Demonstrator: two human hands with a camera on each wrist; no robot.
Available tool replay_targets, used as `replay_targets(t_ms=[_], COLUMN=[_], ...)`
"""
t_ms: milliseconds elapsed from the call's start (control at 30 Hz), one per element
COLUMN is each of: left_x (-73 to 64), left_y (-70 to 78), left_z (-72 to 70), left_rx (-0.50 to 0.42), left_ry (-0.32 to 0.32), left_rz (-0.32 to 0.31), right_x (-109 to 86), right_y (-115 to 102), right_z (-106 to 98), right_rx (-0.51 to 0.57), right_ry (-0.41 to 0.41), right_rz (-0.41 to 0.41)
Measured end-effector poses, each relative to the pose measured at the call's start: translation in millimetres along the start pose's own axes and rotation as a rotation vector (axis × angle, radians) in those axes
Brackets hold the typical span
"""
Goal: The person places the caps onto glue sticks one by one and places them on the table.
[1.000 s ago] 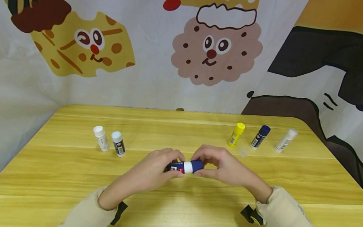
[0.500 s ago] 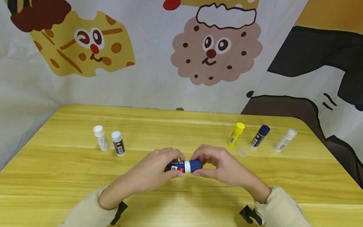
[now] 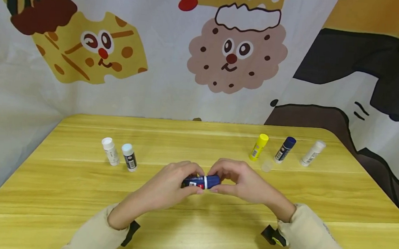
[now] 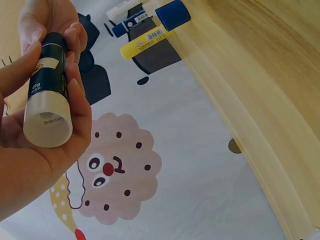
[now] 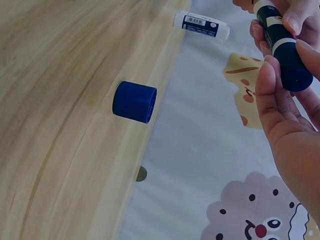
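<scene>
Between my hands lies a dark blue glue stick [image 3: 194, 182], roughly level above the table. My left hand [image 3: 171, 183] grips its body; the white hollow base faces the left wrist view. With thumb and fingers, my right hand [image 3: 242, 181] pinches the blue cap [image 5: 294, 70] at the other end. A narrow white band [image 3: 206, 182] shows between cap and body. The wrist views also show a loose blue cap [image 5: 134, 102] on the table. A faint translucent round shape [image 3: 266, 166] appears beside my right hand in the head view.
Upright at the back right stand yellow [image 3: 259, 147], dark blue [image 3: 284, 150] and white [image 3: 313, 153] glue sticks. On the left stand a white one [image 3: 110, 151] and a dark-labelled one [image 3: 129, 157]. A cartoon-printed cloth [image 3: 166, 98] hangs behind the wooden table [image 3: 190, 234].
The right hand has shifted slightly left, bringing the blue cap closer to the glue stick's body. The white band between them has grown narrower. The left hand has hardly moved.
</scene>
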State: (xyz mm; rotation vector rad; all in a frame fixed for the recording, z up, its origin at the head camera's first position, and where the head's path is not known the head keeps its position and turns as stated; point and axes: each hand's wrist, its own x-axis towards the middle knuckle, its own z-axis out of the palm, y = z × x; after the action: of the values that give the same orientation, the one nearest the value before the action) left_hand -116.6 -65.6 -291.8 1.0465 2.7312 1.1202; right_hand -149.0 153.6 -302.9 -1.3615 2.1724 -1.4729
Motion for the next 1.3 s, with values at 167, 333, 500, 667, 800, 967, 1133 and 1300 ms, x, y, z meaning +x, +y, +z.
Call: replay_targets(t_ms=[167,333,500,667,800,967,1133,1300], left_x=[-0.2,-0.4,-0.3,-0.7,-0.7,-0.9,-1.2,-1.3], left_y=[0.1,0.3,0.0,-0.2,0.0,1.2,1.3,1.1], left_z=[-0.4,-0.3,0.7,2.2,2.8,1.8,1.2,0.6], left_rx=[-0.009,-0.006,-0.001,0.016,0.017,0.012,0.010,0.001], left_ry=[0.003,0.005,0.008,0.012,0.016,0.009,-0.002,0.000], left_rz=[0.011,0.015,0.023,0.040,0.040,0.034,0.030,0.034], right_x=[0.8,1.0,0.6,0.2,-0.2,-0.1,0.2,0.1], right_y=[0.2,-0.4,0.3,1.6,2.0,2.3,2.1,2.1], right_z=[1.2,2.1,2.7,3.6,4.0,4.6,4.9,5.1], right_rx=[0.005,0.015,0.017,0.015,0.009,0.020,0.028,0.025], right_ry=[0.001,0.000,-0.005,-0.009,-0.005,-0.010,-0.011,-0.008], right_rz=[0.000,0.001,-0.007,-0.022,-0.024,-0.029,-0.032,-0.029])
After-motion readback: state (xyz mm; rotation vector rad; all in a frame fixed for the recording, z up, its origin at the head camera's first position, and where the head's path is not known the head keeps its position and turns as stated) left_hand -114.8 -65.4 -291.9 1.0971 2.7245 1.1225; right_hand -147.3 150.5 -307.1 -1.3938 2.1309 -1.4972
